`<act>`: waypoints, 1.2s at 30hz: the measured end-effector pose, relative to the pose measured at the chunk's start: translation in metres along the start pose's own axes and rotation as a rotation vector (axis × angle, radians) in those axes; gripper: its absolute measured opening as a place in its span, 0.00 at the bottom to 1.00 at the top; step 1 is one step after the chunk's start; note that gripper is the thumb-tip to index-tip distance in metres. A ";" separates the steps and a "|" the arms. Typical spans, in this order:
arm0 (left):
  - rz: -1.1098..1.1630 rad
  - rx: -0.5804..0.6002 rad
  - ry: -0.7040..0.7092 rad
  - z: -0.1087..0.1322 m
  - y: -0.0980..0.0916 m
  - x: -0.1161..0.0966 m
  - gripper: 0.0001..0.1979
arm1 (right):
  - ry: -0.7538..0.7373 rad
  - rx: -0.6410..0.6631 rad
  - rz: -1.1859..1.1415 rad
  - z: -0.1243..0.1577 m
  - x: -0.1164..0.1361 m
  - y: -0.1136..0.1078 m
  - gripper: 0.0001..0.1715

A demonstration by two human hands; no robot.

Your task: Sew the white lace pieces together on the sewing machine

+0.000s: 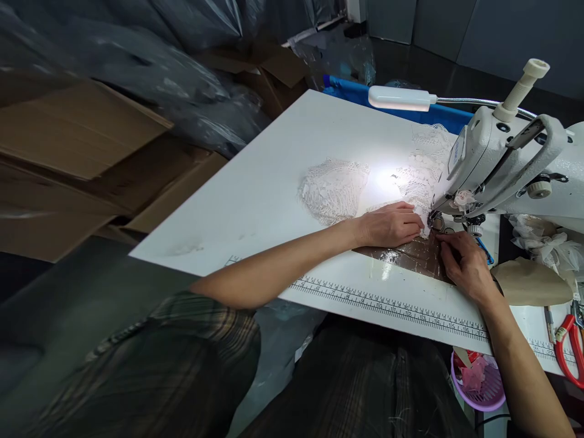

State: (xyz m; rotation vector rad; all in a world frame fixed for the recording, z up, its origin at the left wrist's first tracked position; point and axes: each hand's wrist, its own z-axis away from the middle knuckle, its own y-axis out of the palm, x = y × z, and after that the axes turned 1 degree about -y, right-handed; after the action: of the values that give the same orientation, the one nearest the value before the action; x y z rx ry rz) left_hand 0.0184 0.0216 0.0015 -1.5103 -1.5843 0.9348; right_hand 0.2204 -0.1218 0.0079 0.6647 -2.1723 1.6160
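White lace fabric [417, 182] lies on the sewing table and runs in at the needle end of a white sewing machine [511, 146]. My left hand [393, 225] presses on its near edge, fingers bent and held together, just left of the presser foot [437, 222]. On the other side of the foot is my right hand [465, 261], its index finger and thumb drawn together close to the needle; what they pinch is too small to make out. Under both hands is a shiny brown sheet [410, 258]. A separate lace piece [335, 190] rests farther left.
A ruler strip [387, 307] runs along the table's front edge. Red-handled pliers [568, 347] and a beige pad [531, 281] are at right, above a purple basket [486, 389] of scraps. A lamp [401, 98] lights the table. Cardboard boxes [77, 128] stand at left.
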 end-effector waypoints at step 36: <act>0.077 0.098 -0.065 0.000 -0.011 0.003 0.13 | -0.125 0.243 0.516 -0.012 0.022 -0.003 0.27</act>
State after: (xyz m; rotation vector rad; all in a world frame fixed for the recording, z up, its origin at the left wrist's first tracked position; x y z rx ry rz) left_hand 0.0133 0.0244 0.0110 -1.4945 -1.5122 1.0991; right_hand 0.2041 -0.1149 0.0253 0.2796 -2.3947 2.1732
